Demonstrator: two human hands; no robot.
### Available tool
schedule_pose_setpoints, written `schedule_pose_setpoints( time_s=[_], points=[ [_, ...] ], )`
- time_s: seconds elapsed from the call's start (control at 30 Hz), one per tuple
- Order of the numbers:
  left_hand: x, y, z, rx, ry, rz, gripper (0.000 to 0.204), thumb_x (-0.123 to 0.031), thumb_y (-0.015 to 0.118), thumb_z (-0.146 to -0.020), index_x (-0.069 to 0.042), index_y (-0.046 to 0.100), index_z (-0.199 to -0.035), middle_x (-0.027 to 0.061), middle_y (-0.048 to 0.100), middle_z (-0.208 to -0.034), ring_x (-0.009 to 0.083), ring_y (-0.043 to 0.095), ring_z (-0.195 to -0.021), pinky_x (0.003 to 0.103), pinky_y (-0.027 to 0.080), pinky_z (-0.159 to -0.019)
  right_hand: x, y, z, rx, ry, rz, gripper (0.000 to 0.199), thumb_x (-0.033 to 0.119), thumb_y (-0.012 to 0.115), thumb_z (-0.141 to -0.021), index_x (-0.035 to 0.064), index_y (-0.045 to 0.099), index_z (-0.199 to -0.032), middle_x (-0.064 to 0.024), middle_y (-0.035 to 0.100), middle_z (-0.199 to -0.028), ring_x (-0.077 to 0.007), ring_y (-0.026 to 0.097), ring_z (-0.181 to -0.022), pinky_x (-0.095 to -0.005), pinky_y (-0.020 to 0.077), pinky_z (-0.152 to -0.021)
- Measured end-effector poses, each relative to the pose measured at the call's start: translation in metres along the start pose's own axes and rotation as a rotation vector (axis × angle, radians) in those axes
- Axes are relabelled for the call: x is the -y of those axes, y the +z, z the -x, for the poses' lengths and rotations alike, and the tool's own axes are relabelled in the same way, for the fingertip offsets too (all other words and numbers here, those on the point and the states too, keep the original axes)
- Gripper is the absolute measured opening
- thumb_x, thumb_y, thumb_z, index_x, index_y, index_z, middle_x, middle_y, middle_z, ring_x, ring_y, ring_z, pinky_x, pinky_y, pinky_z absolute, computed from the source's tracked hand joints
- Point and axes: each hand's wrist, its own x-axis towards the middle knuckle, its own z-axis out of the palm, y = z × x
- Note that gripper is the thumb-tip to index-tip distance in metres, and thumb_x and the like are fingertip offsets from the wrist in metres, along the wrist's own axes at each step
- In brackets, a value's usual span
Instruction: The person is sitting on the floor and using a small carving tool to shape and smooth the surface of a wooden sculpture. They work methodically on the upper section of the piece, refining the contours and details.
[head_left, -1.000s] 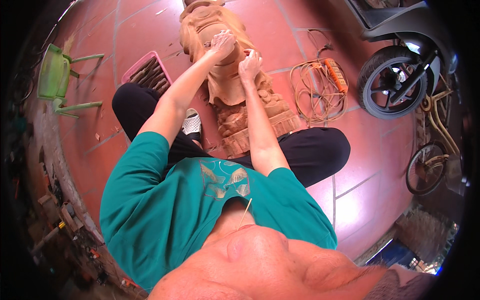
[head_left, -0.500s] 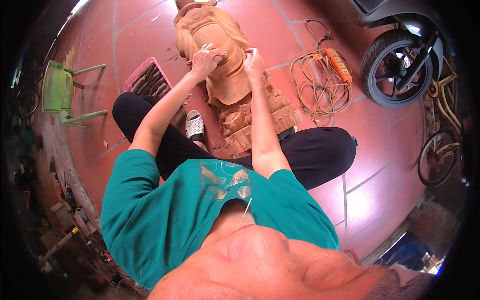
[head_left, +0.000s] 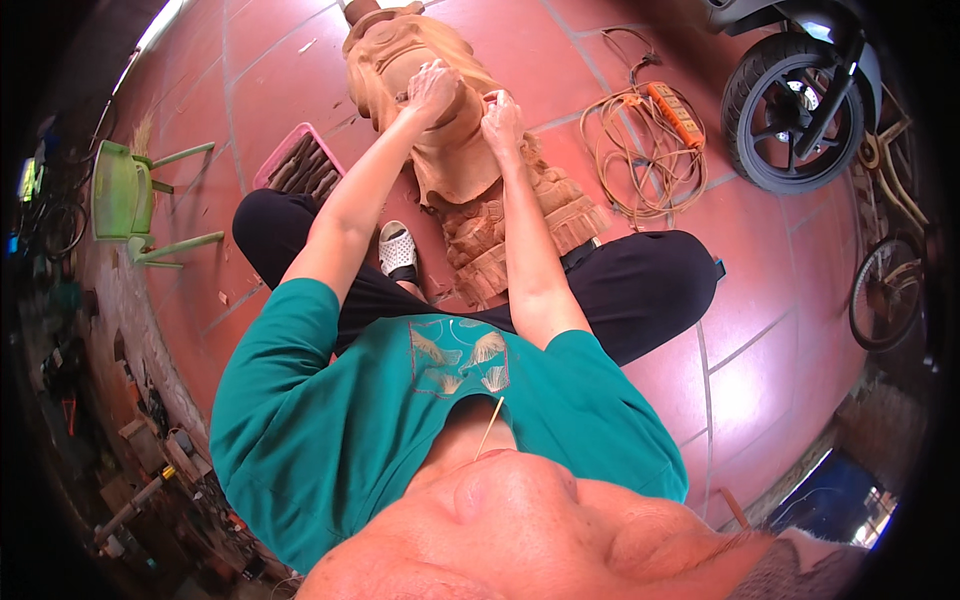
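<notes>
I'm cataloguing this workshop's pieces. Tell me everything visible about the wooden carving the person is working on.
The wooden carving is a tall figure of pale reddish-brown, unfinished-looking wood, lying on the red tiled floor between the seated person's legs, its top pointing away. The near end widens into a base with ridged, fringe-like relief. The left hand and right hand both rest on its upper part; whether they hold a tool cannot be told.

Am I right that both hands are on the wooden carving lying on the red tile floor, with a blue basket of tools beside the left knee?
Not quite: the basket is pink, not blue, as the head view shows. The rest holds: the left hand and right hand are both on the wooden carving lying on the red tile floor.
</notes>
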Motion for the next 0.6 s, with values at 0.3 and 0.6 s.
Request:
schedule_pose_setpoints(
  time_s=[0.3,0.6],
  points=[
    [-0.020,-0.029,0.051,0.024,-0.051,0.141,0.015,-0.023,0.060,-0.089,-0.013,0.071,-0.088,0.0110,0.064,-0.096,0.0306,0.061,-0.099,0.044,0.053,-0.078,0.002,-0.003,0.004,-0.041,0.057,0.092,0.018,0.003,0.054,-0.081,0.0102,0.064,-0.094,-0.0134,0.065,-0.097,-0.0353,0.059,-0.096,-0.0481,0.0468,-0.083],
    [-0.025,-0.001,-0.002,0.026,-0.048,-0.008,0.014,-0.021,0.061,-0.087,-0.011,0.072,-0.089,0.0130,0.064,-0.097,0.0322,0.061,-0.101,0.045,0.052,-0.081,0.001,-0.002,-0.001,-0.014,0.060,0.039,0.016,0.005,0.055,-0.081,0.0101,0.064,-0.094,-0.0135,0.066,-0.094,-0.0348,0.061,-0.096,-0.0469,0.0487,-0.081]
  ],
)
